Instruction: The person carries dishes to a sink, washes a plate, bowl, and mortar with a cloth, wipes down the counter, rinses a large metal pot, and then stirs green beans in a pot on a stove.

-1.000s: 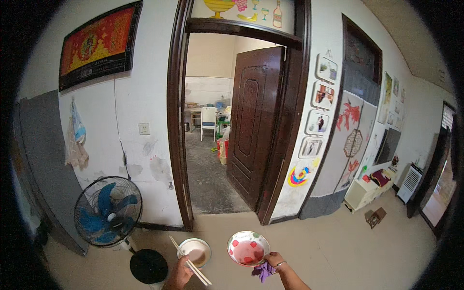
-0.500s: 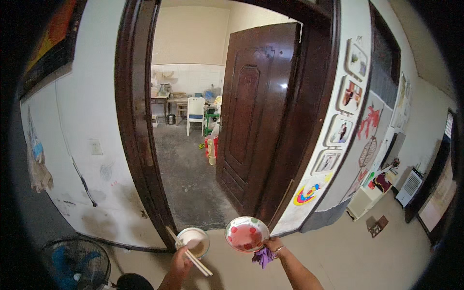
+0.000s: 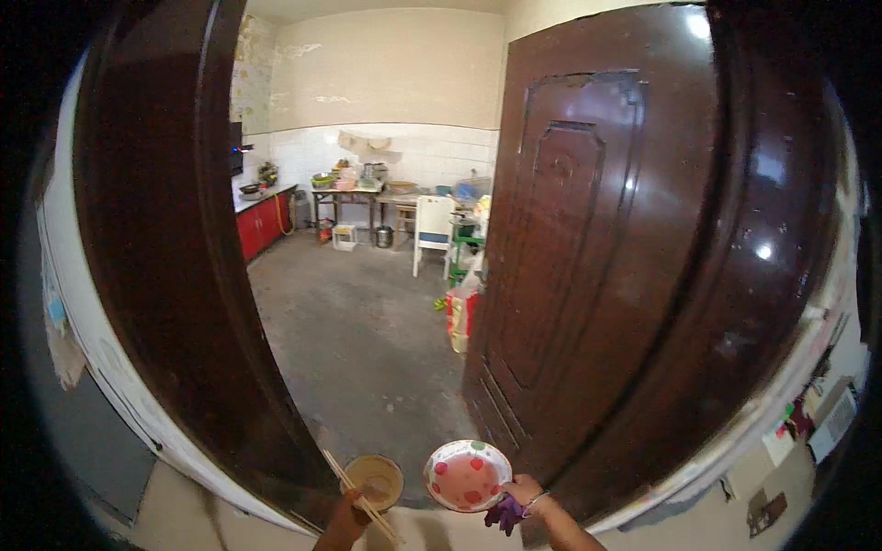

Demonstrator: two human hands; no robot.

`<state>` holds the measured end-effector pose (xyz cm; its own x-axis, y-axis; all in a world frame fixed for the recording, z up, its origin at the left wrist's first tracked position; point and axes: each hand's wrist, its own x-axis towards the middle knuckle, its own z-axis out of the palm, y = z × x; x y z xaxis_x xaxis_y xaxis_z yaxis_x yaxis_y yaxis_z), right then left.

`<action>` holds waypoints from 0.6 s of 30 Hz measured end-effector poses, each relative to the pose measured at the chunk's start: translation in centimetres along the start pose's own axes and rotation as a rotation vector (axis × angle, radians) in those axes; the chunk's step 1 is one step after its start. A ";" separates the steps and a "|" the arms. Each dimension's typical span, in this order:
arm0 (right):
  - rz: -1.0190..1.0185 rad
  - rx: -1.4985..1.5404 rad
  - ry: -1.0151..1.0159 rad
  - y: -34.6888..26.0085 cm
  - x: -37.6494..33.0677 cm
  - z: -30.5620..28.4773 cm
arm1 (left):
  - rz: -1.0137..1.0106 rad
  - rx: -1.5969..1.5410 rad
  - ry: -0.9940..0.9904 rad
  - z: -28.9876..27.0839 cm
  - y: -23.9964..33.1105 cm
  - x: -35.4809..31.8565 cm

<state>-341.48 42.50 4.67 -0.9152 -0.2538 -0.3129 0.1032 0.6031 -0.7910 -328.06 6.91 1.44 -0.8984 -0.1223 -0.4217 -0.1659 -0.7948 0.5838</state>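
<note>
My left hand [image 3: 345,516] grips a round bowl [image 3: 377,479] by its near left side. A pair of light chopsticks [image 3: 379,523] is pinched in the same hand, slanting across the bowl's edge. In my right hand [image 3: 523,492] is a shallow enamel-like dish [image 3: 466,476], white at the rim with red and green fruit patterns and pinkish inside. I hold it by its right edge, tilted a little. A crumpled purple cloth [image 3: 503,516] hangs under that hand; its exact kind is unclear. Bowl and dish are apart, side by side before the doorway.
A dark brown door [image 3: 588,211] stands inward on the right, its dark frame [image 3: 156,184] close on the left. Beyond lie a grey floor [image 3: 349,321], a white chair [image 3: 432,225], a red and white bag [image 3: 462,317], red cabinets [image 3: 262,225] and a cluttered table [image 3: 344,196].
I have moved forward into the doorway, so the frame and door loom larger and more of the room beyond shows. Both hands keep hold of the bowl, chopsticks and dish.
</note>
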 end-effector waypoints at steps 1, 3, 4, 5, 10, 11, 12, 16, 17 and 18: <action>-0.020 0.083 -0.052 -2.0 2.1 -0.2 | 0.013 -0.007 0.032 0.1 0.5 1.5; 0.030 0.180 -0.094 -2.1 9.7 0.6 | 0.042 -0.021 0.064 1.3 2.5 5.1; 0.052 0.284 -0.112 0.0 14.5 1.3 | 0.042 -0.039 0.063 2.0 3.0 7.5; 0.088 0.408 -0.171 1.7 19.7 2.5 | 0.048 -0.039 0.104 2.1 3.7 10.1; -0.014 0.202 -0.160 -7.3 32.6 1.2 | 0.135 -0.114 0.134 1.7 7.9 20.3; -0.019 0.106 -0.145 -7.7 35.8 1.7 | 0.152 -0.128 0.149 1.0 8.6 22.8; -0.070 0.187 -0.181 -11.1 37.8 2.5 | 0.252 -0.121 0.124 0.6 10.5 24.0; -0.207 0.086 -0.114 -12.6 50.7 2.8 | 0.406 -0.157 0.197 7.0 15.8 31.7; -0.209 0.032 -0.136 -14.6 53.5 2.6 | 0.354 -0.152 0.173 5.3 17.8 34.8; -0.202 -0.012 -0.184 -19.8 54.6 2.9 | 0.341 -0.174 0.328 5.5 20.2 36.2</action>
<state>-392.33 14.49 1.75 -0.8306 -0.5021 -0.2410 -0.0795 0.5351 -0.8410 -366.18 -10.34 1.77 -0.7098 -0.5507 -0.4391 0.2107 -0.7609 0.6137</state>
